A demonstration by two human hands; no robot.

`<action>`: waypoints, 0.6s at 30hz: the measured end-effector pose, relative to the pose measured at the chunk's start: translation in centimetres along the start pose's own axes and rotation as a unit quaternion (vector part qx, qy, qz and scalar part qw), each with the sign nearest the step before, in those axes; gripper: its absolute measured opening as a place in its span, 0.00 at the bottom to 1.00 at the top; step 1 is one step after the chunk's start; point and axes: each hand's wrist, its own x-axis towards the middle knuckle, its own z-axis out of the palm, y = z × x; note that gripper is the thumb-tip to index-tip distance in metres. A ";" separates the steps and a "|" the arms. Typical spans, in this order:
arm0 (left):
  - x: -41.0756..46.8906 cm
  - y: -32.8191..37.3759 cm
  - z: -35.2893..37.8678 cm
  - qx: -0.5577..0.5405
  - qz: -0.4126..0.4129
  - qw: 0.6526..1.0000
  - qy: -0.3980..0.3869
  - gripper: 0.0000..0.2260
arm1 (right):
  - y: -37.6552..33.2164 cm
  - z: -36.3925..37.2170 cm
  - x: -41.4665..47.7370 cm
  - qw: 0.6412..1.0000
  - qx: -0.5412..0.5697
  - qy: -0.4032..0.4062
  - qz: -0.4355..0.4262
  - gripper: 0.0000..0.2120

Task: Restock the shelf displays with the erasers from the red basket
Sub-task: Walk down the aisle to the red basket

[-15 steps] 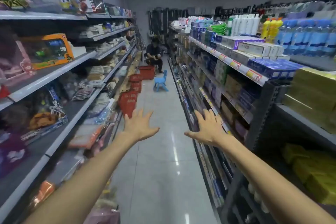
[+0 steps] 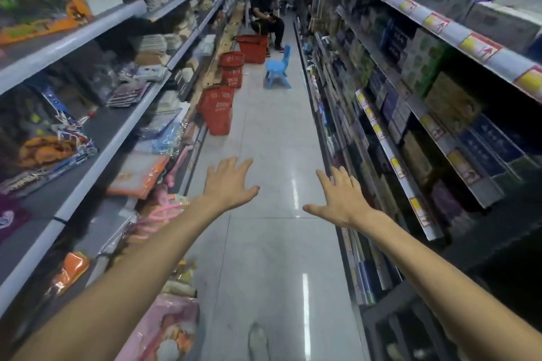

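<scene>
Three red plastic baskets with slotted walls stand upright on the floor in a row along the foot of the left shelving (image 2: pixel 111 149). They are the nearest red basket (image 2: pixel 216 110), the middle basket (image 2: pixel 232 69) and the farthest basket (image 2: pixel 252 48). Their contents cannot be made out, and the grey shelf tiers hold blurred packaged goods.

Light: dim, overhead.
Glare: white streaks on the glossy pale grey tiled floor (image 2: pixel 264 258), centre to 6 o'clock.
Shadow: deep beneath grey metal shelves (image 2: pixel 487 190) at 4 o'clock.
Blur: packaged goods (image 2: pixel 137 176) smeared at 9 and 3 o'clock.
Distortion: shelf edges bow outward.
</scene>
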 end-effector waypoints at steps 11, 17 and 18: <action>22.2 -8.7 3.6 -0.019 0.002 0.998 -0.058 0.38 | -1.9 0.0 25.1 0.999 -0.015 -0.051 -0.005 0.48; 34.7 -12.8 1.2 -0.037 0.002 0.998 -0.041 0.39 | -3.0 -1.6 37.4 0.999 -0.018 -0.049 -0.014 0.47; 36.5 -13.0 1.0 -0.039 0.004 0.998 -0.040 0.39 | -3.1 -1.7 39.5 0.999 -0.016 -0.050 -0.014 0.47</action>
